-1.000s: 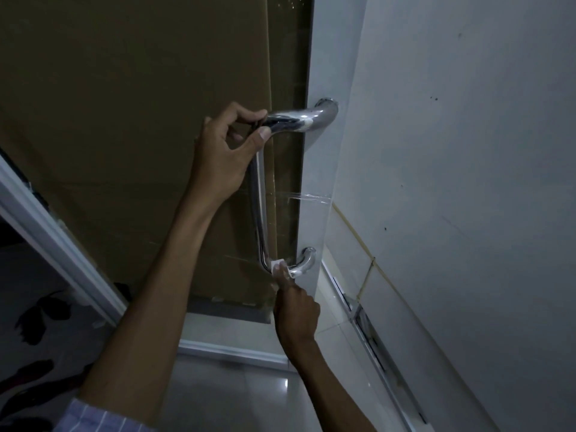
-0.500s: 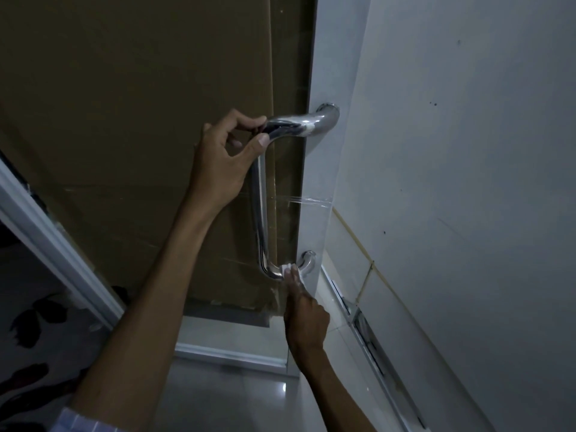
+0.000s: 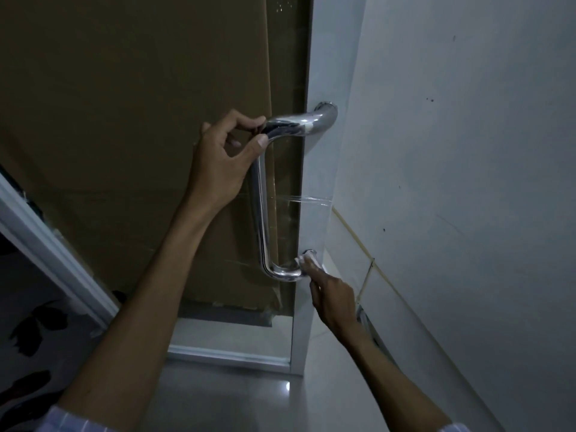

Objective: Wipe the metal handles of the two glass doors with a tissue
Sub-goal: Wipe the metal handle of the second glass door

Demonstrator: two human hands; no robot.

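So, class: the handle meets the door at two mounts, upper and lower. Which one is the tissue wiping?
The lower mount: the right hand presses the tissue against it. The left hand grips the handle near the upper mount, with no tissue.

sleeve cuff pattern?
Pale sleeve with thin stripes, at the left wrist; the head view shows it, dimly.

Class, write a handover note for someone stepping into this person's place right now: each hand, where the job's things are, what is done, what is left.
Left hand grips the upper bend of the metal handle, steadying the glass door.
Right hand pinches the tissue against the handle's lower arm, beside its bottom mount.
Done: cannot be judged from this view; wiping is under way at the bottom.
Left: the rest of this handle if unwiped, then the second door's handle, which is out of view.
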